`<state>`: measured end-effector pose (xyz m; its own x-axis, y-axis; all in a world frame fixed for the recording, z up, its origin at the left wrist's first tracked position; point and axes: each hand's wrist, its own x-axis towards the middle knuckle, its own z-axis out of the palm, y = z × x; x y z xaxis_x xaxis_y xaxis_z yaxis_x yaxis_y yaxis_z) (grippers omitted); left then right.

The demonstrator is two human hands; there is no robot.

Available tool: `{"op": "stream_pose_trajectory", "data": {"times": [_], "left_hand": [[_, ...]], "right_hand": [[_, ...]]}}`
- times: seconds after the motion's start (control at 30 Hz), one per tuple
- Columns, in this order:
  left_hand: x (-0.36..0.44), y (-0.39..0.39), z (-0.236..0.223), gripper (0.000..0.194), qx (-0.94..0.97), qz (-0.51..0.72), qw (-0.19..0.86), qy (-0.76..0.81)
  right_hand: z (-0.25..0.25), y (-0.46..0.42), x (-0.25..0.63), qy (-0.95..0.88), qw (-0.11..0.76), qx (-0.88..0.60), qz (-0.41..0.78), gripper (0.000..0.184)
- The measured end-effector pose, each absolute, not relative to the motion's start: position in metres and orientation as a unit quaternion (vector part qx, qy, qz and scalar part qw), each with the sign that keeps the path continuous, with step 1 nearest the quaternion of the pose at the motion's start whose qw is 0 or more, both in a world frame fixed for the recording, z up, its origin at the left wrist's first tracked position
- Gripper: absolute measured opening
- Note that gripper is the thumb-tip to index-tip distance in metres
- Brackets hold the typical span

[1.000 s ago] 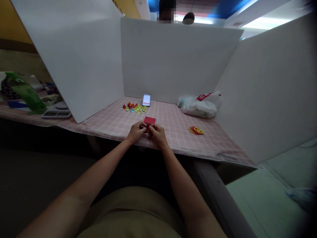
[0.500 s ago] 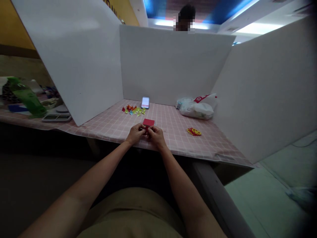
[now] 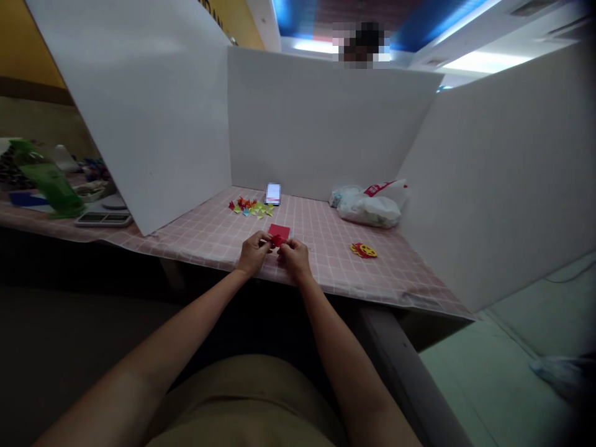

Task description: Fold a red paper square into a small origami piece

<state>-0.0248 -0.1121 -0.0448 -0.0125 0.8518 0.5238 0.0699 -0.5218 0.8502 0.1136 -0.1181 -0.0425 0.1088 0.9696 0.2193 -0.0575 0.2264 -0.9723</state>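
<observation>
Between my two hands is a small folded red paper (image 3: 278, 240), pinched at both sides just above the table's near edge. My left hand (image 3: 254, 252) grips its left side with closed fingers. On the other side, my right hand (image 3: 294, 257) pinches it between thumb and fingers. Just beyond the folded piece lies a flat stack of red paper squares (image 3: 280, 230). Farther off, to the left, sits a group of small folded paper figures (image 3: 254, 207) in red, orange, yellow-green and blue. The finer folds are too small to make out.
A phone (image 3: 273, 194) stands lit behind the figures. White plastic bags (image 3: 370, 208) lie at the back right, with yellow and red cutouts (image 3: 364, 250) nearer. White panels (image 3: 326, 124) enclose the checked table. Outside them, at left, are a green bottle (image 3: 51, 183) and a scale (image 3: 103, 217).
The folded red paper has turned and spread a little, so more of it shows between my fingers. My hands have shifted only slightly. The person's head behind the panel appears farther right.
</observation>
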Motion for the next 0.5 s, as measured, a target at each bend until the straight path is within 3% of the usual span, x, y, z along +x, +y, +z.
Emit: {"op": "stream_pose_trajectory", "data": {"times": [0.5], "left_hand": [[-0.024, -0.115, -0.046, 0.007, 0.660, 0.596, 0.288, 0.355]], "right_hand": [[-0.032, -0.123, 0.111, -0.485, 0.592, -0.440, 0.470, 0.017]]}}
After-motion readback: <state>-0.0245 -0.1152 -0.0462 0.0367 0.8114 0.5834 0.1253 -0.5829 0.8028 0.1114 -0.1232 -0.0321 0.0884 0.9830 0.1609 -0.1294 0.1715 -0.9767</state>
